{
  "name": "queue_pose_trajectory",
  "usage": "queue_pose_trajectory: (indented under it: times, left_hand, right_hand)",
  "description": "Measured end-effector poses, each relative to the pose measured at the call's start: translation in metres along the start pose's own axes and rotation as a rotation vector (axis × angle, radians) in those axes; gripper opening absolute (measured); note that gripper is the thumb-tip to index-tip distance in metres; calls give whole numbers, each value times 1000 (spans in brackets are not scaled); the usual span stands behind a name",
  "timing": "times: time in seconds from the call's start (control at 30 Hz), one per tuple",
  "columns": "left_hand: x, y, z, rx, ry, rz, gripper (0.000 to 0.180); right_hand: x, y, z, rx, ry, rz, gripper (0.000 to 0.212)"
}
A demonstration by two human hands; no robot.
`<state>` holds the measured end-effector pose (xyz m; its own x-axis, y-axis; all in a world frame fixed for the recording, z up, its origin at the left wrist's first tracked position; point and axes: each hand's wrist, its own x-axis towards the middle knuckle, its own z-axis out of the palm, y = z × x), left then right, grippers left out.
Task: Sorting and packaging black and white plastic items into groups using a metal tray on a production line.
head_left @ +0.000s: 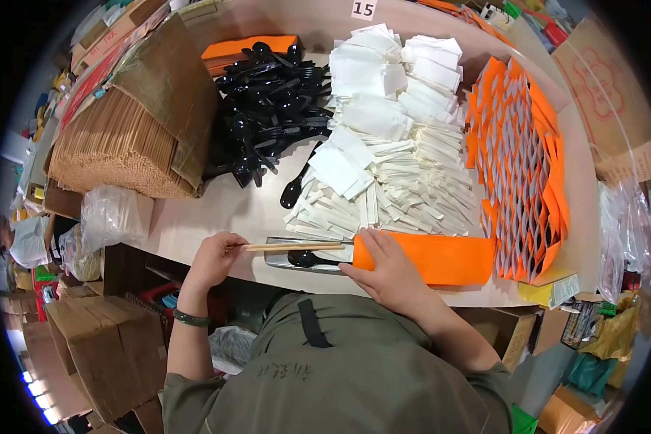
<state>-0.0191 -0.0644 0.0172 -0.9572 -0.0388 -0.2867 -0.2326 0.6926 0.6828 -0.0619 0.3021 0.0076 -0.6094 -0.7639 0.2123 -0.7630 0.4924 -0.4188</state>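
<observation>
My left hand (220, 254) pinches the end of a pair of wooden chopsticks (286, 248). They point right, over a shallow silvery metal tray (276, 259) at the table's front edge. Inside the tray lies a black plastic spoon (307, 258), its handle running under my right hand and out of sight. An orange paper sleeve (448, 259) covers the tray's right end, with a bit of white showing at its mouth. Across that mouth my right hand (390, 273) lies flat, fingers stretched and thumb apart, pressing on the sleeve.
Bundled chopsticks fill a cardboard box (126, 137) at left. Behind are heaped black plastic cutlery (275, 101), white napkin packets (369, 72) and thin white paper packets (412, 188). Stacked orange sleeves (521, 166) stand right, inside the table's raised rim. A plastic bag (116, 213) sits front left.
</observation>
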Motion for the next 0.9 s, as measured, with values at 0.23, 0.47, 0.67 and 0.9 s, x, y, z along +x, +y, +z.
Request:
queue_pose_trajectory:
  times: [0.23, 0.47, 0.67, 0.9]
  left_hand:
    - [8, 79, 83, 98, 277, 162, 32]
    - [13, 108, 110, -348, -123, 49, 38]
    - [5, 110, 82, -279, -165, 182, 59]
    - [19, 60, 68, 549, 455, 736, 32]
  right_hand:
    - [15, -21, 5, 9, 23, 0, 35]
    - [16, -18, 11, -64, 107, 32, 35]
    - [9, -8, 15, 86, 239, 37, 24]
    - [51, -39, -24, -49, 173, -93, 13]
